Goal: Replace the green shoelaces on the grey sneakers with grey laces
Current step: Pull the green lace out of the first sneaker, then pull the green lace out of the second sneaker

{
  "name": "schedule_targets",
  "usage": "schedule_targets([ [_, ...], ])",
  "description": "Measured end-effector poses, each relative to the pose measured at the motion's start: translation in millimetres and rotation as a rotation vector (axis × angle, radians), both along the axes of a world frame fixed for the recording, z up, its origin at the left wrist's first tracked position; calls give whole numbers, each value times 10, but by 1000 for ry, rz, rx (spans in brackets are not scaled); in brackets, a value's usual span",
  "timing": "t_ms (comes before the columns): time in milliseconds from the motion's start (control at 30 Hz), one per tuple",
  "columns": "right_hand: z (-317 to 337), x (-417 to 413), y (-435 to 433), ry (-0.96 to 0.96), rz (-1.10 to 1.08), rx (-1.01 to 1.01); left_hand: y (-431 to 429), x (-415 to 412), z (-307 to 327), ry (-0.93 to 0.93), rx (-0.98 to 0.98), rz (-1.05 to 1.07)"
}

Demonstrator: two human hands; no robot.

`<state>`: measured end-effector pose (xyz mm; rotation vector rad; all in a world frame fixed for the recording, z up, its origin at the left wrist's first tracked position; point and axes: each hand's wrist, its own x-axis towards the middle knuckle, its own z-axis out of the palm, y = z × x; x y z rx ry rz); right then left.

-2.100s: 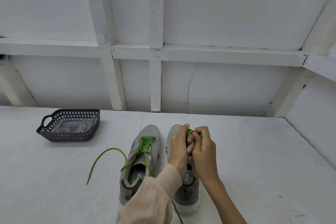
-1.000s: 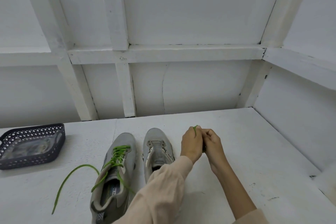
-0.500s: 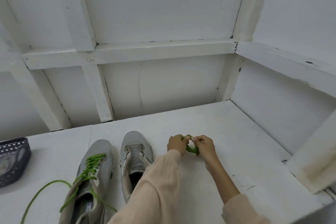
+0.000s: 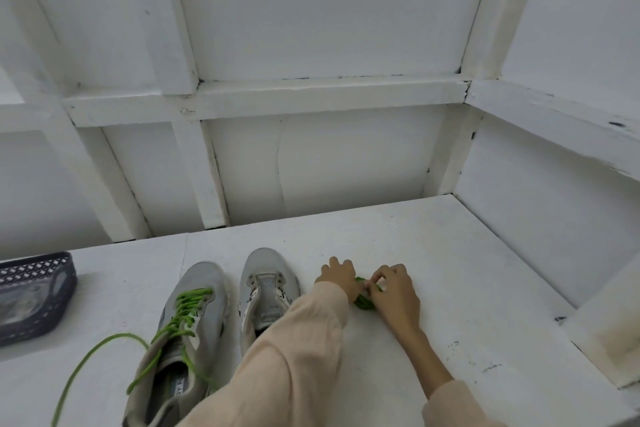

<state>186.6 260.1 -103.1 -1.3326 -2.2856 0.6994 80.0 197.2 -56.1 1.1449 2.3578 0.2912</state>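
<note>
Pinching the bundled green shoelace (image 4: 364,302) between them, your left hand (image 4: 337,277) and right hand (image 4: 395,292) meet just right of the unlaced sneaker (image 4: 268,288); tabletop (image 4: 457,270) stretches rightward to the side wall (image 4: 519,204).

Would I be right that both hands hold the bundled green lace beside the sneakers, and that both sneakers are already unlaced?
Only one is unlaced. In the head view the sneaker nearer the hands has bare eyelets; the other sneaker is laced in green. The left hand and right hand do hold the bundled green lace.
</note>
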Motion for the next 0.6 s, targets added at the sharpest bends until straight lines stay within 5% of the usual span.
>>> schedule_targets([
  [200,460,-311,-254,136,77,10,-804,-375,699,-274,363,10],
  [367,911,-789,-890,250,456,-67,-1912,-933,897,-383,527,251],
  [600,1142,-1213,-1811,-110,924,-7,-3033,-1235,569,-388,449,417],
])
